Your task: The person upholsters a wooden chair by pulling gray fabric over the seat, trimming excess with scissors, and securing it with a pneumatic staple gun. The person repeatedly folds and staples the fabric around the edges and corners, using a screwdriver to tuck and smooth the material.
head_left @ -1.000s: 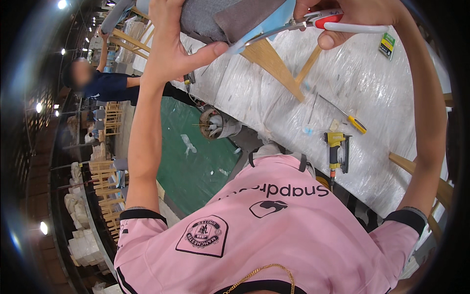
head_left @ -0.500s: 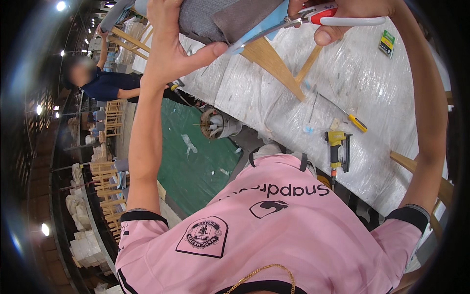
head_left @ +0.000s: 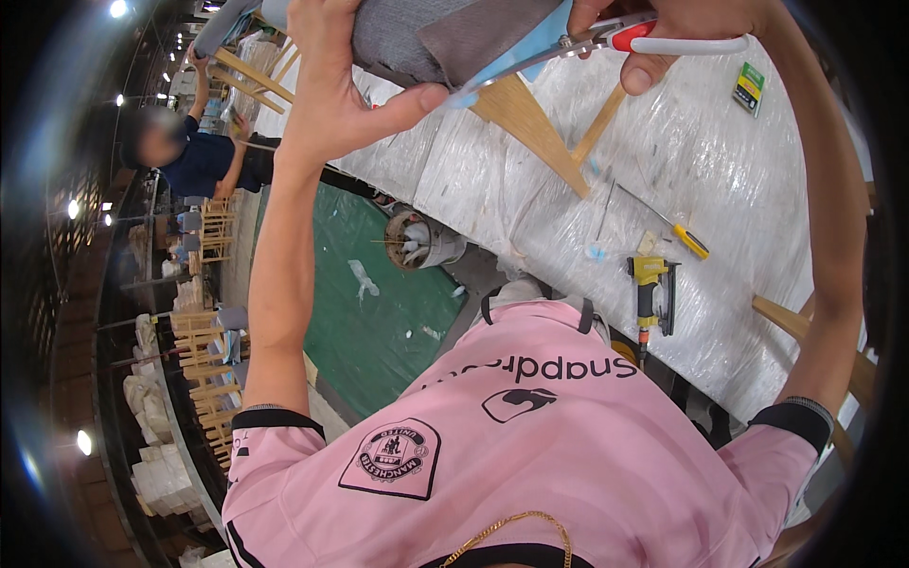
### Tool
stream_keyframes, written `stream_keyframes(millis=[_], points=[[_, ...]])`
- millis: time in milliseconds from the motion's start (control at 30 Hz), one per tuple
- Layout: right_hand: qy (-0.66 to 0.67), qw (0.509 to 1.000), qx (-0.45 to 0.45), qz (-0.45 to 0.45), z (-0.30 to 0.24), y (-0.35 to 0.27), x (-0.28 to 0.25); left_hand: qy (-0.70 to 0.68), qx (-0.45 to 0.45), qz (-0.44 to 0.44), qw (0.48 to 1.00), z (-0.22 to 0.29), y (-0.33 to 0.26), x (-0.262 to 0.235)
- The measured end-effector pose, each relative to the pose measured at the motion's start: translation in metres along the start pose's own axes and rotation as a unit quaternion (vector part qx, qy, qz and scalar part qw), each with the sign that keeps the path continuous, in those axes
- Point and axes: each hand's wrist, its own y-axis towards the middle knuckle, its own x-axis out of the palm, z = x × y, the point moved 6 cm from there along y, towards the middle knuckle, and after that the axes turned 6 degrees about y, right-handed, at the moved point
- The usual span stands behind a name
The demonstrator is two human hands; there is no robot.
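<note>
Left hand (head_left: 336,85): raised near top of frame, palm wrapped round the grey fabric piece (head_left: 426,38); thumb sticks out to the right, its tip just under the scissor blades. Grip = clasped round the fabric, I read it as firm.
Right hand (head_left: 663,28): top edge, partly cut off by the frame. Fingers through/over the scissors (head_left: 606,40) handles, thumb curled below the white loop. Handles look squeezed close together.
Scissors: red + white handles, metal blades pointing left toward the left thumb; blades look nearly closed on a light-blue strip (head_left: 516,45) along the fabric edge. Can't tell if they're actually biting it.
Fabric: grey w/ a darker brown-grey patch, thick, rolled or folded over; held up in the air above the table, between both hands, close to the cam. Upper part out of frame.
Table (head_left: 739,170): long bench covered in crinkled clear plastic sheet, runs behind and below the hands.
On table: triangular wooden frame piece (head_left: 530,123) right below the scissors; yellow-handled screwdriver (head_left: 677,232); yellow + black pneumatic nailer (head_left: 651,293) near the bench edge; small green-yellow box (head_left: 748,87) far right.
Floor: green mat (head_left: 369,312) left of bench; roll of tape/wire spool (head_left: 417,241) lying by the bench edge.
Other: a person in dark blue shirt (head_left: 204,161) upper left, well apart, arm raised to wooden chair frames (head_left: 251,80).
Me: pink shirt (head_left: 530,435) fills lower frame.
</note>
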Motion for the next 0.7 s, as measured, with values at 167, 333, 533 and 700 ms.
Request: stream_keyframes(millis=[167, 333, 533, 700], points=[[-0.091, 0.996, -0.004, 0.001, -0.024, -0.011, 0.006, 0.001, 0.004, 0.008, 1.000, -0.001, 0.000, -0.001], [-0.021, 0.998, 0.021, -0.054, -0.029, -0.006, -0.003, 0.003, 0.005, 0.007, 1.000, -0.004, -0.001, 0.002], [-0.101, 0.993, -0.066, -0.012, -0.018, -0.016, 0.016, -0.059, -0.009, 0.040, 0.997, 0.002, 0.005, 0.001], [-0.017, 0.999, -0.019, 0.021, 0.029, -0.015, 0.037, 0.064, 0.037, 0.042, 0.996, 0.046, -0.009, 0.002]])
